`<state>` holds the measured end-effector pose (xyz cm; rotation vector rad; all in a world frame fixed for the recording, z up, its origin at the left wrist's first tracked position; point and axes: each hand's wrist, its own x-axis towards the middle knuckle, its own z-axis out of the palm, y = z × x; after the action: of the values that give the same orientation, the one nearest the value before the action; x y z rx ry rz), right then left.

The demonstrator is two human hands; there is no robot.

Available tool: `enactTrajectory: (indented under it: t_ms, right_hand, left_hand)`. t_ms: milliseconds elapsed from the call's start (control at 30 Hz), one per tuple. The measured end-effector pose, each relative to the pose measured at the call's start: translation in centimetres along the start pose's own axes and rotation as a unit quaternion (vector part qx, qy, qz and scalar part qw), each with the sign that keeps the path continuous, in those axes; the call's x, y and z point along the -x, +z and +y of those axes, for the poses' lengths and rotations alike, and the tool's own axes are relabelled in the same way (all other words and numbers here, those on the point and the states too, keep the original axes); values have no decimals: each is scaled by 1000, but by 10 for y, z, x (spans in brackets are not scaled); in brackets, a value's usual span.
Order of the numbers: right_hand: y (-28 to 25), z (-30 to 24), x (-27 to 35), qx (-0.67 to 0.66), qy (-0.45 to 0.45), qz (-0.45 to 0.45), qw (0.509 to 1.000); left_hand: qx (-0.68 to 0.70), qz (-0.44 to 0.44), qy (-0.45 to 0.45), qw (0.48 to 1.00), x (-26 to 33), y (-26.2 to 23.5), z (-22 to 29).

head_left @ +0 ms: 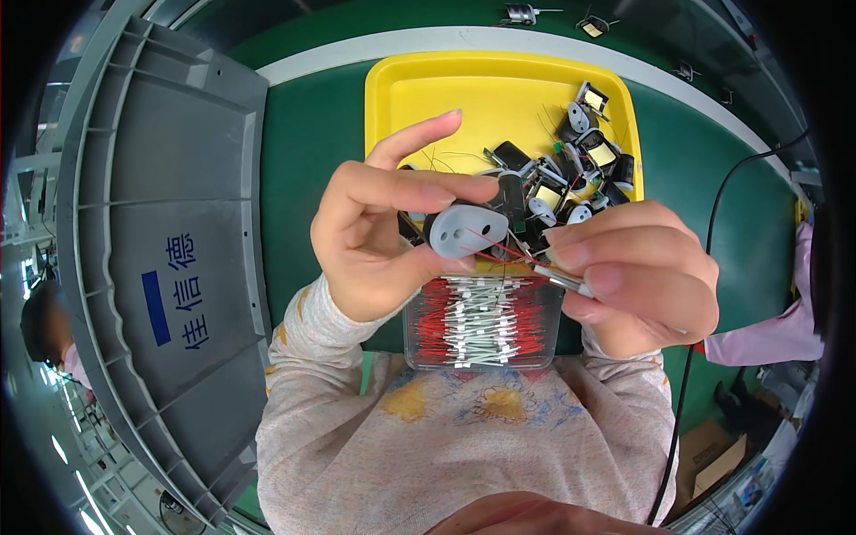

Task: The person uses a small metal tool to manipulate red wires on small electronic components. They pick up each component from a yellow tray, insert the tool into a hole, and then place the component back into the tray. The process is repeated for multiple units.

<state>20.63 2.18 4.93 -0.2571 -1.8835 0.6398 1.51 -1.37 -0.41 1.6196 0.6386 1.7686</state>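
My left hand [361, 227] pinches a small motor between thumb and fingers. The motor's grey teardrop-shaped end cover [470, 230], with several round holes, faces me; the forefinger lies along the top and the thumb below. Thin red wires run from this cover toward my right hand [646, 272]. There, closed fingers grip a slim lead with a white sleeve [563, 279]. Its far end is hidden under the fingers. Below both hands stands a clear plastic box [481, 366] with several red leads with white ends lying in it.
Behind my hands, a yellow tray [446, 89] holds several black motors with grey covers [580, 120]. A large grey crate [178, 116] stands at the left. Loose motors [522, 14] lie beyond the white strip. At the right hangs a black cable [713, 214], near another person's pink sleeve [767, 339].
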Motion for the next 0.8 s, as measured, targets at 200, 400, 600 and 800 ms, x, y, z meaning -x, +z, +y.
enactTrajectory:
  t_ms: [200, 400, 600, 800]
  right_hand:
    - [1, 2, 1, -30, 22, 10, 999]
    - [0, 5, 1, -18, 34, 29, 999]
    - [0, 6, 2, -22, 37, 38, 998]
    - [-2, -6, -2, 17, 37, -8, 999]
  left_hand:
    - [-20, -5, 3, 1000, 1, -2, 3]
    - [-22, -25, -5, 999, 0, -2, 7]
    - [-26, -33, 0, 999, -1, -4, 6]
    - [-52, -22, 9, 998, 1, -4, 5]
